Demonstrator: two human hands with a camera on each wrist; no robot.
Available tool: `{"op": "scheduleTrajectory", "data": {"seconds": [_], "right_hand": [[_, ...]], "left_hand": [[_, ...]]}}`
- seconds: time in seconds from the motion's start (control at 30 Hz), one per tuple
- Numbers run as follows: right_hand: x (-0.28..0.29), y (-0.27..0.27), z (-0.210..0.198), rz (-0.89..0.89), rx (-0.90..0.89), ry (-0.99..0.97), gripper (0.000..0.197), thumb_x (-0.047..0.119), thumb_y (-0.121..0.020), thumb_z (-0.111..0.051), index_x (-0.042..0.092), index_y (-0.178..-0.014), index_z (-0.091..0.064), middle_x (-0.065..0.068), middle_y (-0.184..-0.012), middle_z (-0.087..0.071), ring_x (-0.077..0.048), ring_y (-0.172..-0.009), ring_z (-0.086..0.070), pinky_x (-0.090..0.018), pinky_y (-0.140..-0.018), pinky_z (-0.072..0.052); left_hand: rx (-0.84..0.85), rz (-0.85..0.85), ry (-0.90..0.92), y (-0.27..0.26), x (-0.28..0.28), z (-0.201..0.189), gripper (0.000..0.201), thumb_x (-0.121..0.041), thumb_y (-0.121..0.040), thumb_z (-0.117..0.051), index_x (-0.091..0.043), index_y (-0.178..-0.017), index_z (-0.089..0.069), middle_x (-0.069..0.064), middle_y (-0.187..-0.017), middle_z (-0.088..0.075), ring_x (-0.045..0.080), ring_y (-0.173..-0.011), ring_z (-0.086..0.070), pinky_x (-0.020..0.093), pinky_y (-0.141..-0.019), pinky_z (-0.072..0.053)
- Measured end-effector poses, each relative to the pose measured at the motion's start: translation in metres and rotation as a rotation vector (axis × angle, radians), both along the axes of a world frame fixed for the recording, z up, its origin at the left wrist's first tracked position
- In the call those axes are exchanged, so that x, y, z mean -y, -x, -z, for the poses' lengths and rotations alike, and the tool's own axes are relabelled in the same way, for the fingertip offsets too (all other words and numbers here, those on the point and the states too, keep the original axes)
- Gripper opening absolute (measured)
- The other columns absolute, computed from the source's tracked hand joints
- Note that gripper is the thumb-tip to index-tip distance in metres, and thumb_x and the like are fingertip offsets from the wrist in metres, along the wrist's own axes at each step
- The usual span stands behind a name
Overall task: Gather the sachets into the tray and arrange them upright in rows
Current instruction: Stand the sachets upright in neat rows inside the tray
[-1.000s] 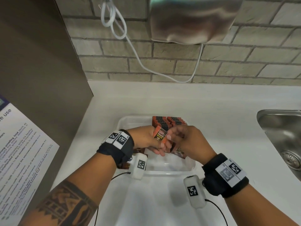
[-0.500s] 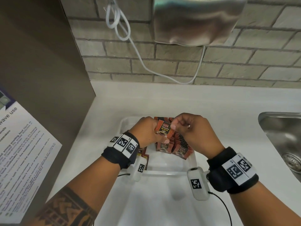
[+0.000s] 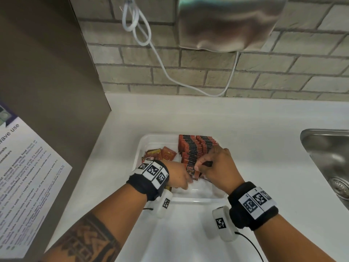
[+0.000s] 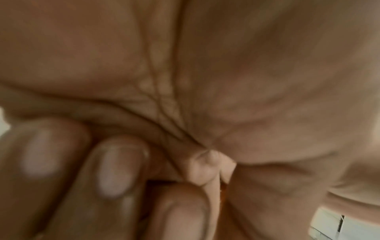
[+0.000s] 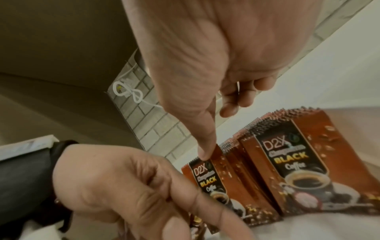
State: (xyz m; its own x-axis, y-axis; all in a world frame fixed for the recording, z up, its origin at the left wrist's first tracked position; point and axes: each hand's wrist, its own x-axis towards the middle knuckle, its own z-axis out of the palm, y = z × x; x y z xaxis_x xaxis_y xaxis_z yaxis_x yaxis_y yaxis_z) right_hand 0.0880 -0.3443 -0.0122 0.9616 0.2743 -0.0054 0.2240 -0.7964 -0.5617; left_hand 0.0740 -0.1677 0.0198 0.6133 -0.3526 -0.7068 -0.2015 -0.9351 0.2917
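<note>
Brown foil crinkles under the right hand (image 3: 220,167), whose thumb tip (image 5: 204,154) presses the top edge of the front sachet (image 5: 216,180) and keeps it standing. No finger curls round it; the other fingers hang loose above the row. The left hand (image 3: 179,176) sits just beside it, low in the tray (image 3: 143,146), with its fingers bent. The left wrist view shows a thin strip of orange between those fingers, but it is too blurry to tell if they pinch a sachet.

Half a second ago both hands held that sachet up in the air above the tray. Now it is down, at the near end of the left row, touching the ones behind it. So 1 more sachet has joined the 2 upright rows (image 3: 196,148) on the right side of the tray.

The job is not done. About 3 loose sachets (image 3: 160,154) lie flat in the far left part of the tray. They likely come next. If the thumb lifts too fast, the front sachet may tip forward.
</note>
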Motion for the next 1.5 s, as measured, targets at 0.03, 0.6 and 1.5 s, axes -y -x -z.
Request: {"op": "scheduleTrajectory", "data": {"seconds": [0.03, 0.6, 1.5], "right_hand": [[-0.001, 0.000, 0.001, 0.005, 0.000, 0.001, 0.009, 0.030, -0.077, -0.078, 0.037, -0.072, -0.075, 0.005, -0.101, -0.055, -0.017, -0.099, -0.044, -0.025, -0.081, -0.026], [0.001, -0.002, 0.001, -0.006, 0.044, 0.004, 0.016, 0.022, -0.073, -0.085, 0.033, -0.078, -0.075, 0.005, -0.096, -0.055, -0.017, -0.097, -0.046, -0.027, -0.078, -0.033], [-0.147, -0.029, -0.057, -0.177, -0.305, 0.217, 0.032, 0.035, -0.098, -0.059, 0.007, -0.084, -0.061, -0.001, -0.070, -0.050, -0.022, -0.074, -0.058, -0.023, -0.054, -0.044]], "left_hand": [[-0.001, 0.015, -0.017, -0.002, 0.003, 0.002, 0.049, -0.034, -0.101, -0.052, -0.030, -0.149, -0.047, -0.001, -0.155, -0.045, 0.021, -0.137, -0.045, 0.035, -0.114, -0.036], [-0.033, 0.004, -0.056, -0.018, 0.009, 0.023, 0.041, -0.037, -0.096, -0.056, -0.018, -0.130, -0.064, 0.005, -0.128, -0.066, 0.026, -0.116, -0.062, 0.042, -0.104, -0.050], [0.375, -0.575, 0.032, 0.013, -0.110, 0.013, 0.121, -0.043, -0.072, -0.086, -0.021, -0.158, -0.004, 0.011, -0.160, -0.012, 0.035, -0.140, -0.038, 0.047, -0.111, -0.042]]}}
